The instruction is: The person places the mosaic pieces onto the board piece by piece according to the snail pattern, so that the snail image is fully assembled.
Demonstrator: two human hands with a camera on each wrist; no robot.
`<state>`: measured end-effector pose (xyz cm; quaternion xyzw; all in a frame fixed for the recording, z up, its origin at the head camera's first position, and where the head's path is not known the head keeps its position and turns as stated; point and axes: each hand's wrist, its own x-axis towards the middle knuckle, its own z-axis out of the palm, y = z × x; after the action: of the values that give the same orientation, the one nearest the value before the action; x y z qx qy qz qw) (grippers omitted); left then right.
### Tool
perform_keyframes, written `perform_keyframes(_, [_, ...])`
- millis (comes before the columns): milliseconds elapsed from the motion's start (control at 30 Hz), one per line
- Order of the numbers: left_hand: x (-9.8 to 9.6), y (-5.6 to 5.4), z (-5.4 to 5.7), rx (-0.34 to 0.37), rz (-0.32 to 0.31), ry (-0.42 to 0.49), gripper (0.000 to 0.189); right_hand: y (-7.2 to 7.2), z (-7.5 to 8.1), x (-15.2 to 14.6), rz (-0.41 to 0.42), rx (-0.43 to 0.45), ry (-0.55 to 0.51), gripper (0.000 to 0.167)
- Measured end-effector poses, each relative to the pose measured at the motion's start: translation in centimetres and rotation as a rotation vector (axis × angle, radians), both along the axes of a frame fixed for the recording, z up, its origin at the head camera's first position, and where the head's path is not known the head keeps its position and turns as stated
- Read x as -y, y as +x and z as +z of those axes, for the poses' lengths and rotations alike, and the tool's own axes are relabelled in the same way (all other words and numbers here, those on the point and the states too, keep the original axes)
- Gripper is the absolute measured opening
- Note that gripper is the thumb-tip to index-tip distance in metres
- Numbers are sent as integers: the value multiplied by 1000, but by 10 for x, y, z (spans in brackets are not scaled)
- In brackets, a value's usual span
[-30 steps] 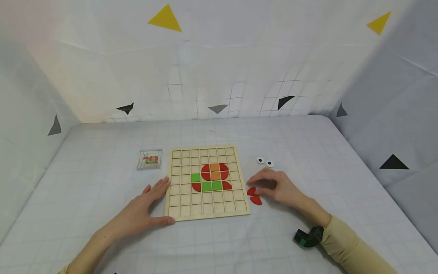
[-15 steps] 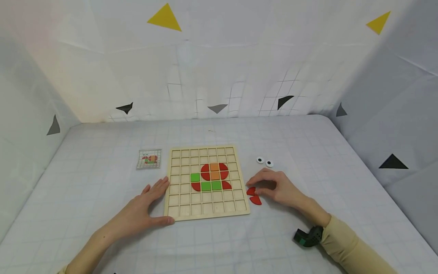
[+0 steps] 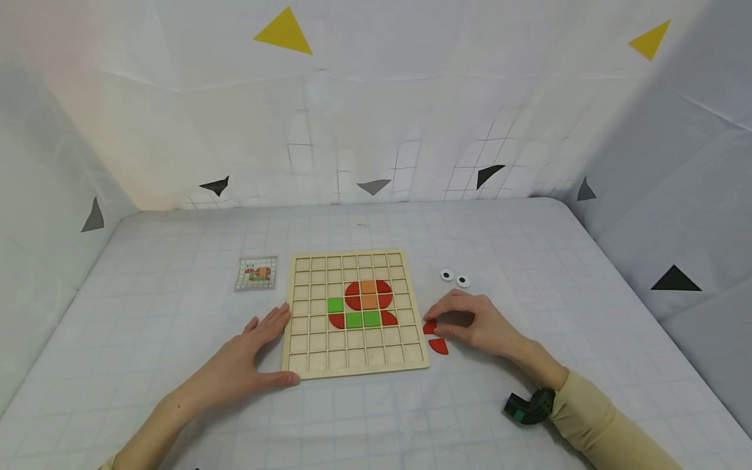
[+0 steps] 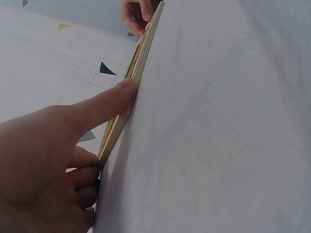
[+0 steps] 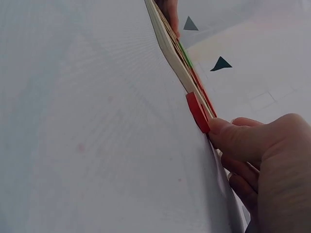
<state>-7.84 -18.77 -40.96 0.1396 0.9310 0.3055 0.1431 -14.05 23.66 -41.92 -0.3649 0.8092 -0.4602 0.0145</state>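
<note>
A square wooden grid board (image 3: pixel 337 341) lies on the table with red, orange and green pieces set in its cells. At its near left corner my left hand (image 3: pixel 235 362) is spread, fingertips on the left edge and thumb (image 4: pixel 104 107) along the front edge. My right hand (image 3: pixel 478 320), right of the board, pinches a red quarter-circle piece (image 3: pixel 429 327) between thumb and forefinger. Part of that piece is hidden by the fingertips. Just below it a second red quarter-circle piece (image 3: pixel 438 346) lies flat; in the right wrist view a red piece (image 5: pixel 197 111) shows beside the thumb.
Two round googly-eye pieces (image 3: pixel 447 275) lie beyond my right hand. To the left of the board is a small pattern card (image 3: pixel 256 273) with a snail-like picture on a grid. White cloth walls (image 3: pixel 376 130) rise behind and beside the table.
My right thumb and forefinger have closed in on the upper red piece. The lower red piece has slid slightly toward me. My left hand and the board stay put.
</note>
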Motion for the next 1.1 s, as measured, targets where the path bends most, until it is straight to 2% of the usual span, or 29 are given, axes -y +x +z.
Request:
perform_keyframes(133, [0,0,0,-10,-2,7,112,1,3,2,-23,-33,5,29])
perform_keyframes(300, [0,1,1,-17,-7,9,111,2,5,4,-107,-132,35,29])
perform_keyframes(367, [0,1,1,-16,-7,8,111,1,4,5,-127,-147,38,30])
perform_keyframes(633, [-1,0,0,-10,-6,4,112,-9,-20,-5,-114,-78,78,37])
perform_keyframes(767, [0,0,-1,-1,5,7,112,-14,-26,-9,-93,-105,58,35])
perform_keyframes(900, [0,-1,-2,5,12,10,113,-15,-25,-10,-85,-132,47,33])
perform_keyframes(1100, [-1,-1,-2,20,17,5,113,-11,-15,-1,-234,-107,110,31])
